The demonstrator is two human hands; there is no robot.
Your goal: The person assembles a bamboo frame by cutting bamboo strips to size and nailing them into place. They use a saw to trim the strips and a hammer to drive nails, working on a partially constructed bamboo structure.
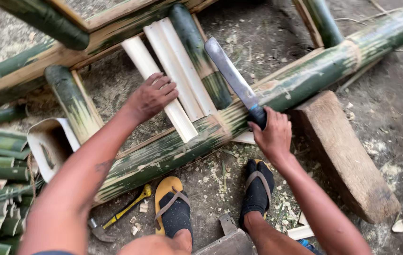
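Looking down, you see your left hand (152, 97) lying flat, fingers spread and unclenched, pressing on a pale split bamboo slat (159, 87) that slopes from upper left to lower right. Its lower end rests on a thick green bamboo pole (239, 118) running the other way, from lower left to upper right. Your right hand (271, 134) is clenched around the dark handle of a long grey machete (232, 78), whose blade points up and left over the pole, just right of the neighbouring slats. The slat lies nearer your left hand; the blade stays apart from it.
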